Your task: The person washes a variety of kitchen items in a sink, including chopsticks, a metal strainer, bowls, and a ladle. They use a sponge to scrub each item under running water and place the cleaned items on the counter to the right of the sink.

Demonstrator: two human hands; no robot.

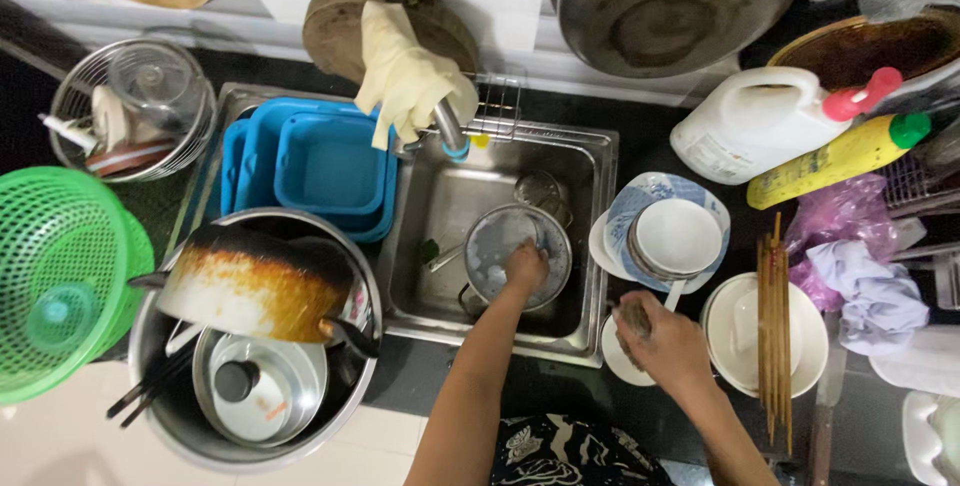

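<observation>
While the round metal lid (515, 254) lay flat in the sink (590, 246) — no clear long axis — the left hand (526, 266) pressed on it (fingers curled); right hand (665, 344) clutched a scrubber (634, 318) over a small white dish (622, 358).

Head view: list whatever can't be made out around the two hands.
- Right hand: closed over a small thing above a white saucer; its fingers hide what it is.
- Left hand: covers part of the round metal lid in the sink; grip unclear.
- Chopsticks: the tips run off dim, near the bottom edge.
</observation>
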